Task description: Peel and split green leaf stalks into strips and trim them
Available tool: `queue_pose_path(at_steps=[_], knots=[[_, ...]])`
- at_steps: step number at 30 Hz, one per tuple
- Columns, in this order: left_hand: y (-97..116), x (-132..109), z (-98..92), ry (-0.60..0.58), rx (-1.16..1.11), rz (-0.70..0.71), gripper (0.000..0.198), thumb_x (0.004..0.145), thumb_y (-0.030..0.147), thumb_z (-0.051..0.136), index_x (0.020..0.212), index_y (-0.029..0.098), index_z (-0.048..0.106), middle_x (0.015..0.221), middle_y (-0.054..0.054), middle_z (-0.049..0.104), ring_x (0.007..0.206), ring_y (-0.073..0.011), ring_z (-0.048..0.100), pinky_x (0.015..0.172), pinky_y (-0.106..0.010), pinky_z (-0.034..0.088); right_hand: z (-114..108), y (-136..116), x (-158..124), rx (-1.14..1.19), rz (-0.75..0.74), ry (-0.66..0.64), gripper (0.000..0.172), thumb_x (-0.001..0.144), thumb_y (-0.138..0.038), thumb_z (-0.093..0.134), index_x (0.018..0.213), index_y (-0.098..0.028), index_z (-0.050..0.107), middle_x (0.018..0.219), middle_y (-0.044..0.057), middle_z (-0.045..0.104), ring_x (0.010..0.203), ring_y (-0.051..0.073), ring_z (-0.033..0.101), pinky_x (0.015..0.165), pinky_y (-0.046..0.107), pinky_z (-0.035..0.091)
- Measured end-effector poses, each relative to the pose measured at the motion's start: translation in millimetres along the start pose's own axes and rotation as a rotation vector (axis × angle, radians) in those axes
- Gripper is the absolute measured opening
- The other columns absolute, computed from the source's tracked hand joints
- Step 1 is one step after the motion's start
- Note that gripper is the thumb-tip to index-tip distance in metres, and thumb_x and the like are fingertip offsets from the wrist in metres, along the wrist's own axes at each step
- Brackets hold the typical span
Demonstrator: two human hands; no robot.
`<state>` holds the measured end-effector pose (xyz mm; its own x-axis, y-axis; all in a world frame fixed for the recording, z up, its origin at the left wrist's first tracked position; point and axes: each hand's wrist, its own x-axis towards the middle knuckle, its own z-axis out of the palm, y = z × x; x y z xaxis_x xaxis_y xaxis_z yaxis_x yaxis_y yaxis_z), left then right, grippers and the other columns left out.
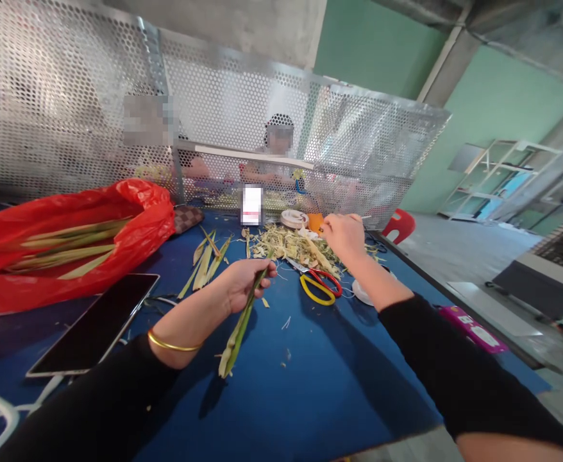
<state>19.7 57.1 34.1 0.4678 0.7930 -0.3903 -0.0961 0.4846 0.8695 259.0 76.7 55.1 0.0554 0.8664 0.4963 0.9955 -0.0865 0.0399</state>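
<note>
My left hand point(243, 283) is closed around a slim bundle of green leaf stalks point(238, 340), whose pale cut end points down toward me over the blue table point(281, 404). Raised above the far side of a heap of dry leaf scraps point(286, 245), my right hand point(345, 236) has its fingers pinched together. Whatever they hold is hidden or too small to name. Between both hands lie scissors point(320, 292) with one red and one yellow handle. A white round item point(362, 292) shows partly under my right forearm.
At left are a red plastic bag point(151, 221) of long leaves and a tablet point(96, 324) with cables. Loose leaf pieces point(207, 263), a lit phone point(251, 204) and a white roll point(294, 219) lie farther back. A perforated metal screen point(233, 83) separates me from people. A purple pack point(474, 328) is right.
</note>
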Motion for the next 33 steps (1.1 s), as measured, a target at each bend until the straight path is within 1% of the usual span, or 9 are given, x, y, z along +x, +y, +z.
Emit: queue_pose_path(at_steps=[4,5,8,15,18,21,25,29,33], knots=[[-1.5,0.6,-1.1,-0.010,-0.013,-0.017,0.015,0.085,0.019,0.049,0.071,0.014,0.053,0.064,0.001,0.052,0.041,-0.0034,0.038,0.039,-0.020,0.016,-3.7,-2.4,-43.6,-0.035,-0.041,-0.081,0.042,0.084,-0.012,0.046,0.125,-0.015,0.053,0.127,0.015,0.053,0.115,0.028,0.048,0.096,0.039,0.033],[-2.1,0.5,-0.8,-0.015,-0.015,-0.020,0.014,0.084,0.019,0.050,0.071,0.014,0.053,0.064,0.001,0.052,0.042,-0.0033,0.038,0.040,-0.020,0.016,-3.1,-4.1,-54.6,-0.040,-0.050,-0.140,0.040,0.085,-0.015,0.046,0.124,-0.017,0.054,0.126,0.014,0.055,0.111,0.026,0.052,0.091,0.037,0.037],[-4.3,-0.4,1.0,-0.028,-0.018,-0.024,0.014,0.084,0.021,0.053,0.071,0.014,0.052,0.065,0.001,0.052,0.043,-0.0031,0.038,0.040,-0.019,0.016,3.9,-10.5,-81.7,-0.057,-0.045,-0.305,0.022,0.086,-0.029,0.050,0.096,-0.019,0.066,0.095,0.010,0.067,0.081,0.023,0.064,0.070,0.031,0.045],[-8.3,-3.0,4.4,-0.059,-0.009,-0.029,0.017,0.086,0.023,0.050,0.072,0.015,0.051,0.066,0.002,0.051,0.043,-0.0028,0.037,0.037,-0.016,0.018,18.8,-17.0,-87.1,-0.098,0.039,-0.446,0.013,0.073,-0.016,0.058,0.083,-0.013,0.066,0.086,0.016,0.070,0.079,0.026,0.068,0.061,0.029,0.045],[-7.0,-4.5,4.4,-0.063,-0.007,-0.031,0.017,0.088,0.023,0.048,0.073,0.014,0.051,0.067,0.002,0.050,0.043,-0.0024,0.037,0.036,-0.015,0.020,9.4,-28.5,-90.8,-0.064,0.039,-0.463,0.011,0.070,-0.018,0.059,0.078,-0.014,0.066,0.081,0.015,0.071,0.076,0.026,0.068,0.059,0.029,0.044],[-4.7,-4.8,4.2,-0.063,-0.010,-0.035,0.017,0.089,0.023,0.047,0.074,0.014,0.051,0.068,0.003,0.050,0.042,-0.0019,0.037,0.035,-0.013,0.021,-7.0,-54.3,-115.4,0.000,-0.001,-0.455,0.016,0.072,-0.022,0.060,0.086,-0.015,0.064,0.082,0.013,0.072,0.074,0.025,0.068,0.057,0.029,0.043],[-3.3,-2.1,2.7,-0.041,-0.014,-0.050,0.019,0.091,0.020,0.042,0.074,0.014,0.050,0.066,0.003,0.049,0.040,-0.0011,0.035,0.033,-0.012,0.021,-27.1,-77.1,-150.7,0.148,-0.113,-0.466,0.014,0.081,-0.034,0.058,0.090,-0.024,0.062,0.079,0.001,0.071,0.074,0.019,0.067,0.057,0.024,0.041],[-3.8,0.3,1.8,-0.037,-0.018,-0.061,0.019,0.091,0.020,0.043,0.075,0.014,0.050,0.066,0.003,0.049,0.040,-0.0014,0.035,0.033,-0.012,0.021,-30.1,-45.8,-140.9,0.195,-0.106,-0.314,0.016,0.091,-0.026,0.049,0.093,-0.023,0.064,0.091,0.003,0.067,0.084,0.017,0.064,0.069,0.024,0.041],[-3.9,-0.7,3.6,-0.033,-0.021,-0.059,0.020,0.091,0.018,0.042,0.074,0.013,0.050,0.065,0.002,0.049,0.040,-0.0017,0.036,0.033,-0.013,0.020,-12.1,5.4,-102.7,0.096,-0.054,-0.344,0.016,0.087,-0.016,0.052,0.089,-0.018,0.068,0.095,0.008,0.064,0.087,0.020,0.061,0.071,0.026,0.039]])
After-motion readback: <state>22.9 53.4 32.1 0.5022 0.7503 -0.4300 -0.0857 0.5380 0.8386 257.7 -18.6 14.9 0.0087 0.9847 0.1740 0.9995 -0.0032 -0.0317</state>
